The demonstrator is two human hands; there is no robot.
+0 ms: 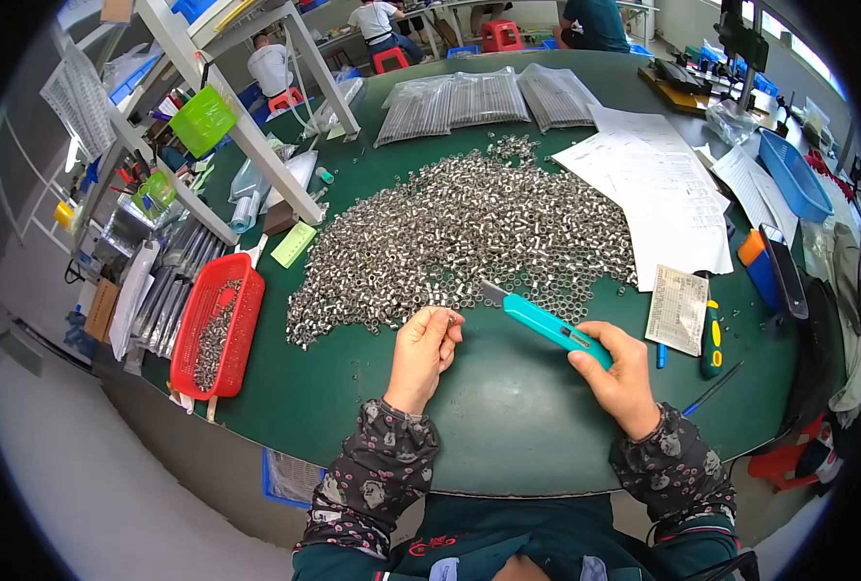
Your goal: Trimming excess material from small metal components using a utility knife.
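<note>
Hundreds of small silvery metal rings (450, 228) lie heaped on the green surface (518, 416). Near them, the right hand (622, 376) grips a teal plastic utility knife (547, 321), its rear end hidden; the left hand (421, 354) is pinched closed, any ring within too small to confirm.

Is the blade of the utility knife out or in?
Out: the grey blade extends from the teal handle in the right hand.
</note>
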